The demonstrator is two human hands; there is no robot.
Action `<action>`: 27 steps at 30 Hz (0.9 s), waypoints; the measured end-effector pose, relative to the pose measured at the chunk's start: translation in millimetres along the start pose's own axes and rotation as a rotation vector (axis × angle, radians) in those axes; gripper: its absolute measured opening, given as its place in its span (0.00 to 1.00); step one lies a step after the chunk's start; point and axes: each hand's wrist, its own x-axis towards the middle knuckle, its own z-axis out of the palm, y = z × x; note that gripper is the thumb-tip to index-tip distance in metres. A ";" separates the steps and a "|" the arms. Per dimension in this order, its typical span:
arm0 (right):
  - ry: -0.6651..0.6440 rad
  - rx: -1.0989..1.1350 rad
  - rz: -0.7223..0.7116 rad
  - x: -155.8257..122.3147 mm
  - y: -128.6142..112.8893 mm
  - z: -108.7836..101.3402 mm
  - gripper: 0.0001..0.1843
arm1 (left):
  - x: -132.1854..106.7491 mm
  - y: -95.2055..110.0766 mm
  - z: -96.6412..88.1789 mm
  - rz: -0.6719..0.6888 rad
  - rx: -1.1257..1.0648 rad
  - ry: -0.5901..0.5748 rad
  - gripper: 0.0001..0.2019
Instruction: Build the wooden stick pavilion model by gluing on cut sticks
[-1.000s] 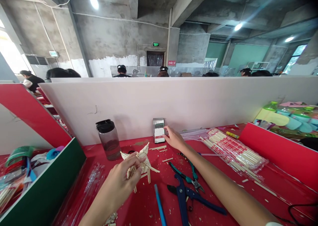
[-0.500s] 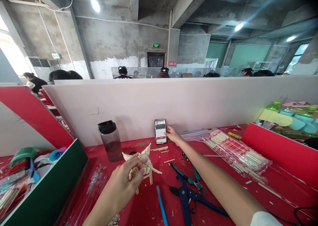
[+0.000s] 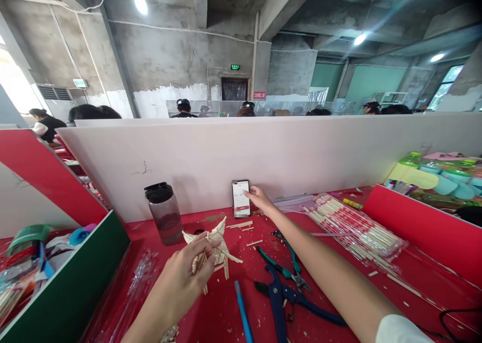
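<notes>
My left hand (image 3: 188, 267) is closed on a small pointed model made of thin wooden sticks (image 3: 220, 235), holding it just above the red table; my fingers hide part of it. My right hand (image 3: 260, 200) reaches far forward to a smartphone (image 3: 241, 207) propped upright against the white partition. Its thumb lies on the screen, which shows timer-like digits, and the other fingers are at the phone's right edge. Between my arms lie a blue pen-like stick (image 3: 244, 313), green-handled pliers (image 3: 276, 262) and a dark blue cutter (image 3: 278, 303).
A dark-lidded water bottle (image 3: 165, 217) stands left of the model. Packs of wooden sticks (image 3: 357, 227) lie at right. A green-walled bin (image 3: 75, 282) borders the left, a red divider (image 3: 425, 227) the right. The white partition (image 3: 293, 152) closes off the back; people sit beyond.
The phone's screen has switched to a plain white page with large digits. My right thumb has moved up and further onto the screen. My left hand holds the model much as before.
</notes>
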 end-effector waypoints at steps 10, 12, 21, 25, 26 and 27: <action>0.034 0.063 0.019 3.5 -9.5 9.0 0.14 | -0.2 0.7 0.3 -0.006 0.027 0.011 0.12; 0.029 0.088 0.018 4.1 -8.4 10.0 0.13 | -0.2 1.7 0.1 -0.002 0.026 0.012 0.11; -0.074 0.041 0.008 -7.9 8.4 6.4 0.22 | -2.7 9.7 -3.4 0.021 0.061 0.035 0.12; -0.114 -0.098 -0.011 -21.8 18.8 -0.5 0.30 | -2.0 8.8 -3.1 0.014 0.050 0.035 0.12; -0.111 -0.132 -0.022 -24.3 20.9 -1.7 0.31 | -1.6 7.6 -2.6 0.013 0.042 0.035 0.12; -0.105 -0.163 -0.034 -26.1 22.9 -2.4 0.32 | -1.2 6.3 -2.1 0.012 0.034 0.036 0.12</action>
